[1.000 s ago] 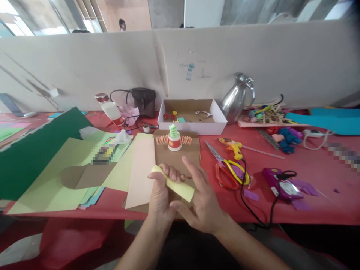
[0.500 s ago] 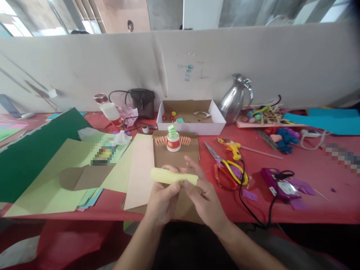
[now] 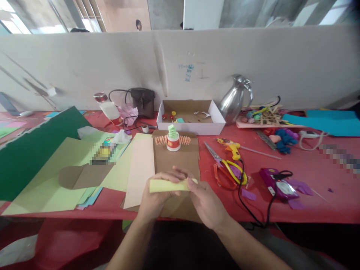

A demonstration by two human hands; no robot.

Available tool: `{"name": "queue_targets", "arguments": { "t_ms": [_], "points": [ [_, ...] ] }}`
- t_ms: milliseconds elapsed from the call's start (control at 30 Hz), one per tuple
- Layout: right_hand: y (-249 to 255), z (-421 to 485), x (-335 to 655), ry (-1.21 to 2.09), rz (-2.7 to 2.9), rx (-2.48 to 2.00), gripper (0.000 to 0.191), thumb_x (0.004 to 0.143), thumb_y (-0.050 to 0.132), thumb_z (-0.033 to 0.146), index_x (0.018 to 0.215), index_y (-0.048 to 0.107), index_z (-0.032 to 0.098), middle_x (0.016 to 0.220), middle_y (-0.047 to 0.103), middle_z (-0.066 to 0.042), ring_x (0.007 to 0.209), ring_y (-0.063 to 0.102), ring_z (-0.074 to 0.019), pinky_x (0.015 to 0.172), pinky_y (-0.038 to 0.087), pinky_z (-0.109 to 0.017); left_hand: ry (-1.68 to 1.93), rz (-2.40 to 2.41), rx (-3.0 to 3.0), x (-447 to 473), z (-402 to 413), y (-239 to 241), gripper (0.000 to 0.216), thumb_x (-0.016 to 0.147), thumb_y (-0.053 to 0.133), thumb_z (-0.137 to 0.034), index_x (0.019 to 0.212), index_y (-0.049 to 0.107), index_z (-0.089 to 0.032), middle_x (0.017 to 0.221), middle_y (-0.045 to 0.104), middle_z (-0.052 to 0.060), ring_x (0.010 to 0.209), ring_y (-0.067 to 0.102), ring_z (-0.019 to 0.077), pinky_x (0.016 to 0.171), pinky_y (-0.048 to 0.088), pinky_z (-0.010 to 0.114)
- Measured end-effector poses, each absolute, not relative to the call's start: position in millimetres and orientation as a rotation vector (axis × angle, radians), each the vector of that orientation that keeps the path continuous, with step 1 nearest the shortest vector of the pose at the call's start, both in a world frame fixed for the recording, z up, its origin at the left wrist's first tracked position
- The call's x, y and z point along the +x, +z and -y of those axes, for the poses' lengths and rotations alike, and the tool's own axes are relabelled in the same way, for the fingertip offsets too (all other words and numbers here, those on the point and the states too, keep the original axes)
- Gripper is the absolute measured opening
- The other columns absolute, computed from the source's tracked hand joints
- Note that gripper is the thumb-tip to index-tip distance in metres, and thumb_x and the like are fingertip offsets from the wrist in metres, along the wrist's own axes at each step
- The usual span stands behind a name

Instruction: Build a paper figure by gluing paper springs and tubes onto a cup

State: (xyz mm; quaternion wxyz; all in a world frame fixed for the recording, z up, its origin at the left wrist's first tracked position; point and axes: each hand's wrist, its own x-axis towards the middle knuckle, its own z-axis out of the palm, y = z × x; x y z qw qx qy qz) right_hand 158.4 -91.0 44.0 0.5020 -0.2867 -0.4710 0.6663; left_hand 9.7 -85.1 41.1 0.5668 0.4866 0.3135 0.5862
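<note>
A pale yellow paper tube lies crosswise between my hands, above the brown cardboard. My left hand is wrapped round its left part, with the fingers over the top. At the tube's right end, my right hand holds it with the thumb on top; its other fingers are partly hidden behind. Beyond the hands stands a small red and white paper cup with orange coiled paper strips at its sides and a folded green paper strip on top.
Scissors and a yellow glue gun with a black cord lie on the right. A white box and a metal jug stand behind. Paper sheets and a green board occupy the left.
The paper tube has dropped slightly and lies more level. My left fingers have come over its top, and my right hand has closed in round its right end.
</note>
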Motion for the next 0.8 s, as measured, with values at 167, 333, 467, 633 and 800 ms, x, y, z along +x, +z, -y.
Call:
{"name": "queue_targets", "arguments": {
  "t_ms": [167,333,467,633,800],
  "points": [
    [41.2,84.1,175.2,1.405,1.380,-0.811,0.039,0.096,0.050,0.045,0.131,0.057,0.030,0.131,0.060,-0.005,0.114,0.060,-0.0228,0.101,0.046,-0.043,1.166,-0.680,1.026,-14.5,83.1,56.6,0.082,0.055,0.090,-0.037,0.130,0.060,-0.028,0.131,0.061,0.015,0.104,0.066,0.0322,0.083,0.056,0.037],
    [44.5,71.1,188.9,1.182,1.589,-0.884,0.028,0.094,0.055,0.044,0.113,0.069,0.029,0.130,0.059,-0.005,0.119,0.056,-0.0234,0.099,0.047,-0.041,1.099,-0.850,0.889,-16.9,81.5,63.0,0.040,0.072,0.079,-0.037,0.106,0.071,-0.017,0.096,0.072,0.013,0.066,0.070,0.0195,0.057,0.052,0.024],
    [41.0,66.6,187.4,1.225,1.589,-0.879,0.026,0.093,0.056,0.044,0.105,0.071,0.027,0.136,0.055,-0.005,0.122,0.054,-0.0233,0.101,0.046,-0.040,1.177,-0.959,0.792,-2.1,79.5,64.9,0.020,0.071,0.080,-0.025,0.088,0.072,-0.017,0.085,0.071,0.005,0.072,0.069,0.0165,0.066,0.055,0.024],
    [38.6,65.0,188.5,1.285,1.580,-0.850,0.028,0.096,0.051,0.043,0.104,0.071,0.025,0.130,0.059,-0.006,0.126,0.051,-0.0221,0.107,0.041,-0.040,1.176,-1.054,0.974,0.1,78.7,62.3,0.027,0.066,0.083,-0.022,0.091,0.074,-0.019,0.094,0.072,0.006,0.077,0.067,0.0166,0.067,0.053,0.023],
    [45.8,63.9,191.3,1.127,1.739,-0.870,0.025,0.098,0.049,0.038,0.108,0.069,0.026,0.128,0.059,-0.006,0.121,0.054,-0.0218,0.105,0.042,-0.043,1.199,-1.245,1.514,-1.5,78.6,68.8,0.037,0.062,0.082,-0.014,0.096,0.078,-0.026,0.093,0.074,0.007,0.086,0.064,0.0254,0.074,0.050,0.031]
  ]
}}
